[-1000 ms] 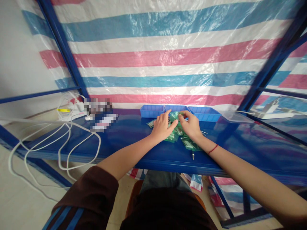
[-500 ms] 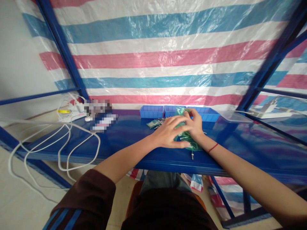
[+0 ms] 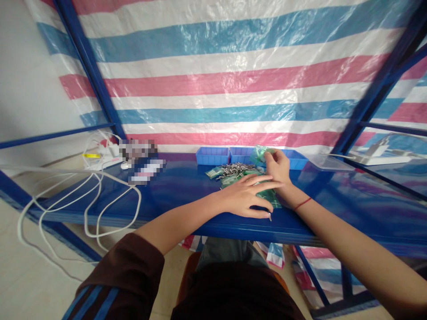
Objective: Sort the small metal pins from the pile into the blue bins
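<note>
My right hand (image 3: 278, 166) pinches a small green plastic bag (image 3: 259, 155) in front of the blue bins. My left hand (image 3: 251, 195) is spread low over the table, palm down, with its fingers apart. Its thumb tip is beside a small metal piece (image 3: 270, 217) near the table's front edge. Beyond my left hand lies a pile of metal pieces (image 3: 238, 169). Green bags lie around it, one at its left side (image 3: 214, 173) and others partly hidden beneath my hands.
Blue bins (image 3: 212, 157) stand in a row at the back of the blue table (image 3: 187, 186). A clear plastic lid (image 3: 328, 162) lies to their right. White cables (image 3: 136, 204) hang over the left edge, and a power strip (image 3: 383, 159) sits at the right.
My right hand has moved slightly right with the green bag, apart from my left hand. My left hand has shifted right and nearer the front edge, uncovering more of the metal pile.
</note>
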Motion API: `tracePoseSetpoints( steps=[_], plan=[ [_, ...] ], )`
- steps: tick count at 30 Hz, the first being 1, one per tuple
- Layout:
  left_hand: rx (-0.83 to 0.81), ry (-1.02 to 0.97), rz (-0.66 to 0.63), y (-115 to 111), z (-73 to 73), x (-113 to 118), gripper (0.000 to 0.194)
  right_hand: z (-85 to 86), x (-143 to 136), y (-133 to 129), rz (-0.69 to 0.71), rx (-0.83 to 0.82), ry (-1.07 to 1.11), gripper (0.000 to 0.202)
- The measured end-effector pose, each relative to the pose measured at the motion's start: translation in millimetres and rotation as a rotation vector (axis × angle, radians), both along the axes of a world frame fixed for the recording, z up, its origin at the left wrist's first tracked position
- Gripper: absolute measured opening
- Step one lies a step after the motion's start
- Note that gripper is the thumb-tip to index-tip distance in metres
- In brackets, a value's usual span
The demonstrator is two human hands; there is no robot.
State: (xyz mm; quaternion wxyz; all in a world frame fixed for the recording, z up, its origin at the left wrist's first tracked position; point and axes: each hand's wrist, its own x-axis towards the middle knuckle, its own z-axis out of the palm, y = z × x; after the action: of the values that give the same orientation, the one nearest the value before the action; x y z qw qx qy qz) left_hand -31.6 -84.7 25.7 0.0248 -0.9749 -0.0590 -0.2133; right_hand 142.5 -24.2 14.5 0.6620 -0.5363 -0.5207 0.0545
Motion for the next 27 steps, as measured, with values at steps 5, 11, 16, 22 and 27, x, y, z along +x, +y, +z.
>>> tracePoseSetpoints(
  steps=[5, 11, 16, 22, 27],
  plan=[
    [0.032, -0.026, 0.019, 9.3, -4.2, -0.8, 0.018, -0.4, 6.6, 6.3, 0.015, 0.009, 0.09, 0.014],
    [0.029, -0.044, 0.084, 22.4, -11.5, -1.9, 0.022, 4.3, 8.9, 5.5, 0.049, 0.061, 0.191, 0.01],
    [-0.015, -0.044, 0.11, 24.2, -13.6, -0.9, 0.02, 10.1, 3.3, -3.2, 0.066, 0.057, 0.186, 0.009],
    [-0.166, -0.309, 0.272, 28.0, -4.3, -3.1, 0.033, 23.4, -3.6, -20.6, 0.182, 0.089, 0.15, 0.011],
    [-0.498, -0.657, 0.447, 41.9, -2.4, -5.4, 0.04, 25.8, -9.1, -33.1, 0.333, 0.019, 0.059, 0.02]
  ],
)
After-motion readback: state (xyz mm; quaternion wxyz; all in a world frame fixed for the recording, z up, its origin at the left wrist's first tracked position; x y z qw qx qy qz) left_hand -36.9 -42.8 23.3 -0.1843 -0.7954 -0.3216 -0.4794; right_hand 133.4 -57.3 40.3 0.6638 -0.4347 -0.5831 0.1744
